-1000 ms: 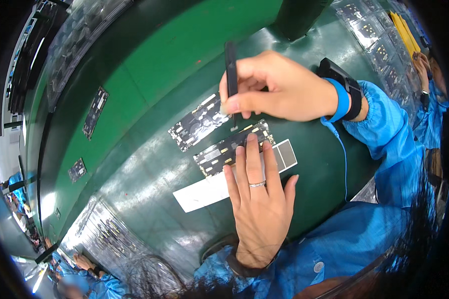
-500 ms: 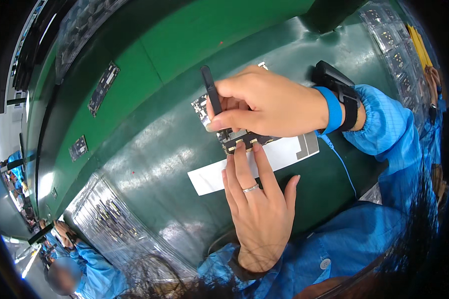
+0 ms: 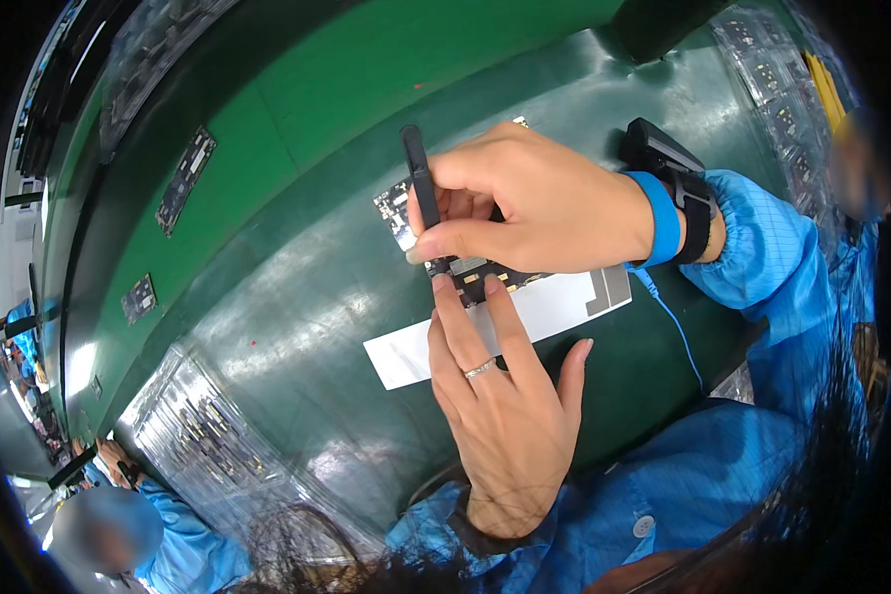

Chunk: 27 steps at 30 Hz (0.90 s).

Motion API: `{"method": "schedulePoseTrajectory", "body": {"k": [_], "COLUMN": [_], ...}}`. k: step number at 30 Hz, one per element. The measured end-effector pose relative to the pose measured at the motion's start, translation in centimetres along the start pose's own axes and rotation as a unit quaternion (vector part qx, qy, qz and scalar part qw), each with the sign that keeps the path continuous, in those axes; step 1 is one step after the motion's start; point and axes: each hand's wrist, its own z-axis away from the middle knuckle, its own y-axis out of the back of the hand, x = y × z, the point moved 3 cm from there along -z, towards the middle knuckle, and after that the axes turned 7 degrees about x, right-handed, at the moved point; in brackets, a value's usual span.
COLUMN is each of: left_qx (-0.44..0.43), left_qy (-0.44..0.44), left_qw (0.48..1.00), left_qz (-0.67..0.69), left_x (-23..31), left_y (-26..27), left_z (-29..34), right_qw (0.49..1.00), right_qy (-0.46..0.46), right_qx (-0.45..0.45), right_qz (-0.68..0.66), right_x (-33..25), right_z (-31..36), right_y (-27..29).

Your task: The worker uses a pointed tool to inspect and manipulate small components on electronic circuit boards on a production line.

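Shifted leftward along the board and set wider apart since the frame of half a second ago: the left fingertips; the right hand and its tool kept nearly in place.

Item: left hand (image 3: 510, 426), centre of the frame, ringed; fingers spread, nothing grasped, two fingertips rested on the board.

Item: right hand (image 3: 564, 203), above centre; fingers closed in a pinch on the tool (image 3: 418, 173), black and slim, held nearly upright. Whether the board is touched by its lower end cannot be told.

Item: board (image 3: 471, 288), centre, partly covered by both hands, overlapping the strip (image 3: 401, 361), white with a grey end.

Item: second board (image 3: 396, 213), just above, mostly hidden by the right hand.

Item: wristband (image 3: 655, 218), blue, right of centre, with cord (image 3: 673, 315).

Surface: table (image 3: 307, 287), dark green, glossy, streaked with reflected light; bordered at upper left by a brighter green band (image 3: 346, 79), on which a long board (image 3: 185, 183) and a small board (image 3: 140, 299) are laid.

Room: clear trays (image 3: 208, 436) of parts, lower left; more trays (image 3: 772, 79), upper right, beside a yellow stack (image 3: 824, 84); blue-clad co-workers seen at lower left (image 3: 188, 544) and far right.
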Motion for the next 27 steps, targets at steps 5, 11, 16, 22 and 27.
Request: {"method": "schedulePoseTrajectory", "body": {"k": [5,11,16,22,27], "left_qx": [-0.035,-0.042,-0.136,-0.114,-0.140], "left_qy": [0.006,-0.019,-0.102,-0.102,-0.095], "left_qw": [0.996,0.997,0.985,0.988,0.984], "left_qz": [-0.076,-0.064,-0.016,-0.017,-0.057], "left_x": [0.3,2.2,4.8,5.2,5.2], "left_y": [-0.2,0.4,-1.6,-2.5,-1.7], "left_z": [-0.3,1.1,3.5,4.2,4.1], "right_qw": [0.997,0.999,0.999,0.999,0.999], "right_qy": [0.081,0.043,-0.001,-0.023,-0.049], "right_qx": [0.006,0.002,-0.019,-0.004,-0.016], "right_qz": [0.000,0.021,0.044,0.022,-0.001], "right_x": [-0.9,-1.2,0.8,2.1,1.3], "right_z": [1.4,7.4,10.8,11.9,11.3], "right_y": [2.3,6.0,5.9,5.7,5.9]}}
